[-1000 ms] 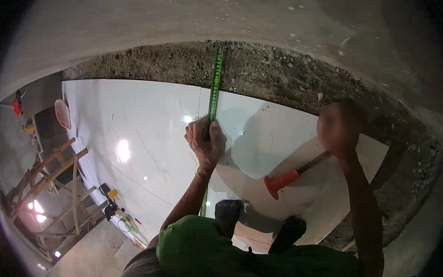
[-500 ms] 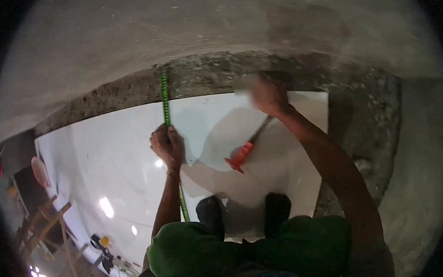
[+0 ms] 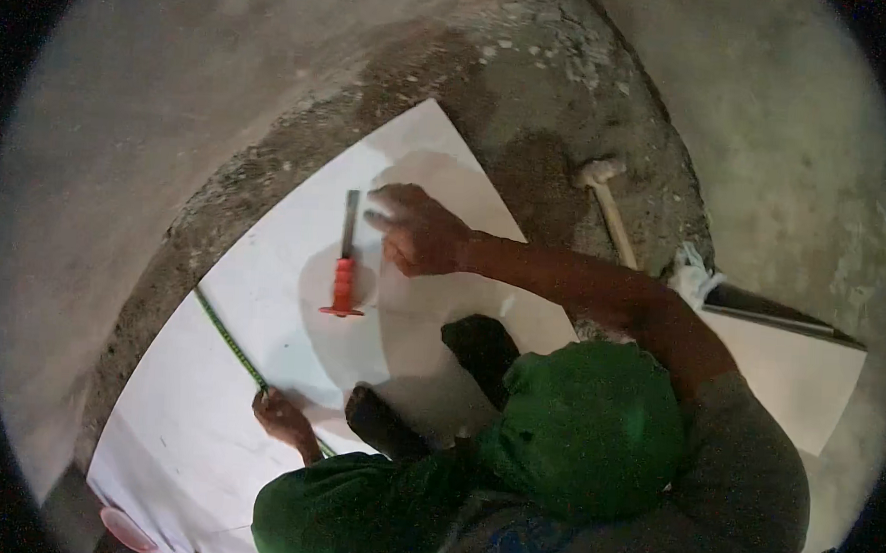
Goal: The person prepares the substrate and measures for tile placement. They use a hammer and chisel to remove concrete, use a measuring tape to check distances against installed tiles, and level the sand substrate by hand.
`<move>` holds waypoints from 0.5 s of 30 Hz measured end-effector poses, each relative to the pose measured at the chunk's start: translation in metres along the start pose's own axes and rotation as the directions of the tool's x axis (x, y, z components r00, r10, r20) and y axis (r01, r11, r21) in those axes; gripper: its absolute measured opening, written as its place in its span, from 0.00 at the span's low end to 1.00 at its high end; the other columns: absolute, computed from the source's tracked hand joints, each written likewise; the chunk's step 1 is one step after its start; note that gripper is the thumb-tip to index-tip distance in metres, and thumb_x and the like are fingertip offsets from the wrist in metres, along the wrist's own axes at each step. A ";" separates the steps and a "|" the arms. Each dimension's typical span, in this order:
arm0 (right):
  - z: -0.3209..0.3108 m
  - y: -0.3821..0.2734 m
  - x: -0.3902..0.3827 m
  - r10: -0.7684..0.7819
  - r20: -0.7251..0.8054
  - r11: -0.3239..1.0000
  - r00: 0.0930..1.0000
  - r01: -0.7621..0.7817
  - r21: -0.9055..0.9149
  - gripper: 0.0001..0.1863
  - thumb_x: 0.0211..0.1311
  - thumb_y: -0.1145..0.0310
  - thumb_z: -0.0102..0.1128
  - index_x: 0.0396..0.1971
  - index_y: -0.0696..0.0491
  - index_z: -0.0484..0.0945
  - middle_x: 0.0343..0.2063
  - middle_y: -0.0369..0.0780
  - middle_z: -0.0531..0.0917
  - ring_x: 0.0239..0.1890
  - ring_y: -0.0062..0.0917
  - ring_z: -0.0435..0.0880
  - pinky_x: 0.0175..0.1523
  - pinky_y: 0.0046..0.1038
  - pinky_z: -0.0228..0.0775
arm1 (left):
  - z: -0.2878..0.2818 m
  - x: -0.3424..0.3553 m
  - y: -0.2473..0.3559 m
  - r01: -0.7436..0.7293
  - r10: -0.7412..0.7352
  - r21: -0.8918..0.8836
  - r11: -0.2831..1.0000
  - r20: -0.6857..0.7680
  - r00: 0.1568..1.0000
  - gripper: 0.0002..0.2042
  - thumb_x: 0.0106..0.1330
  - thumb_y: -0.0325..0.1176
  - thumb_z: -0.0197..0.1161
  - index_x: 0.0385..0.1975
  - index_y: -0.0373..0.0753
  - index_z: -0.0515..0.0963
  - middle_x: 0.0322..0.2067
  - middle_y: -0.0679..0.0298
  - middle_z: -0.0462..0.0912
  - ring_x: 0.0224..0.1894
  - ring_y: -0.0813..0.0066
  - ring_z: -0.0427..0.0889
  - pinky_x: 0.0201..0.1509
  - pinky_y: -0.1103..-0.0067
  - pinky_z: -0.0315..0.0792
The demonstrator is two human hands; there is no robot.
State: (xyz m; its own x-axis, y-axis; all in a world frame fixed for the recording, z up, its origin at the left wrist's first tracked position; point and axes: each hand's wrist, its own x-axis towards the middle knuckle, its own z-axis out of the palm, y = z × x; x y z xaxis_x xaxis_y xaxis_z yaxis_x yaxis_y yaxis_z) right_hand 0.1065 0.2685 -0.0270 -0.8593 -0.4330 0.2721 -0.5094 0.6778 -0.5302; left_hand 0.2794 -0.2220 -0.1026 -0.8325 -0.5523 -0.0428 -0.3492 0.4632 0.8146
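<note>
Chisel [image 3: 343, 283]: red-handled, lying loose on the white slab [image 3: 310, 232]; its blade points away from the person.
Slab: flat under the chisel, so its laying looks done.
Bare strip [image 3: 294, 159]: rough ground to the chisel's upper left, beyond the slab's edge; it has no covering, so that part appears left over.
Tape [image 3: 228, 333]: green, drawn out across the slab to the chisel's lower left, its far end at about the slab's edge; measuring seems under way, and no mark beside it can be made out.
Left hand [image 3: 285, 423]: below and left of the chisel, fingers folded closely onto the tape, gripping it.
Right hand [image 3: 420, 232]: just right of the chisel's blade, apparently not touching; fingers half curled and loosely parted, nothing visible in them, palm hidden.
Hammer [image 3: 614, 220]: well apart, right of the chisel, on rough ground.
</note>
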 end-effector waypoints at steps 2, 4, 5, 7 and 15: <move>-0.013 0.011 -0.044 0.143 -0.154 0.989 0.978 -0.147 -0.013 0.27 0.60 0.64 0.64 0.58 0.60 0.75 0.61 0.56 0.74 0.65 0.53 0.71 0.72 0.54 0.60 | -0.015 -0.032 -0.027 -0.066 0.066 -0.258 0.964 -0.009 0.998 0.11 0.71 0.27 0.65 0.50 0.34 0.79 0.38 0.59 0.83 0.37 0.72 0.82 0.36 0.77 0.78; -0.029 0.017 -0.080 0.356 -0.444 0.923 0.822 -0.382 0.033 0.27 0.66 0.65 0.62 0.62 0.61 0.73 0.63 0.56 0.72 0.67 0.53 0.70 0.72 0.52 0.60 | -0.045 -0.058 -0.045 -0.147 0.153 0.088 0.985 -0.064 0.986 0.11 0.70 0.27 0.66 0.50 0.36 0.79 0.35 0.60 0.82 0.34 0.73 0.81 0.33 0.78 0.77; -0.039 0.020 -0.099 0.439 -0.545 0.862 0.714 -0.506 0.030 0.27 0.66 0.65 0.62 0.62 0.60 0.73 0.63 0.56 0.72 0.67 0.53 0.70 0.73 0.52 0.60 | -0.070 -0.065 -0.079 -0.048 0.068 0.173 0.984 -0.109 0.992 0.11 0.70 0.28 0.66 0.49 0.36 0.79 0.33 0.61 0.82 0.33 0.72 0.81 0.33 0.77 0.76; -0.056 0.037 -0.160 0.573 -0.612 0.675 0.545 -0.737 -0.025 0.27 0.67 0.64 0.61 0.63 0.60 0.72 0.64 0.56 0.71 0.68 0.52 0.69 0.73 0.52 0.59 | -0.095 -0.079 -0.116 0.245 -0.202 0.330 0.912 -0.158 0.967 0.10 0.70 0.28 0.66 0.49 0.36 0.79 0.33 0.60 0.83 0.33 0.71 0.81 0.34 0.76 0.77; -0.060 0.102 -0.302 0.894 -0.373 0.106 0.248 -0.926 -0.362 0.29 0.69 0.61 0.60 0.66 0.59 0.70 0.67 0.56 0.68 0.71 0.52 0.65 0.75 0.53 0.57 | -0.133 -0.121 -0.098 0.549 -0.526 0.494 0.674 -0.200 0.826 0.09 0.71 0.30 0.66 0.46 0.34 0.80 0.35 0.57 0.84 0.35 0.68 0.83 0.38 0.73 0.78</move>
State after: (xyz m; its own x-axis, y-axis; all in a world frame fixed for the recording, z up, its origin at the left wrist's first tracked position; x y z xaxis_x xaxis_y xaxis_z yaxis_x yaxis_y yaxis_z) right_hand 0.3112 0.5039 -0.1145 -0.6853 0.7203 -0.1071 0.7257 0.6878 -0.0178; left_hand 0.4715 -0.2933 -0.1006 -0.4181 -0.8391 -0.3480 -0.9049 0.3513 0.2402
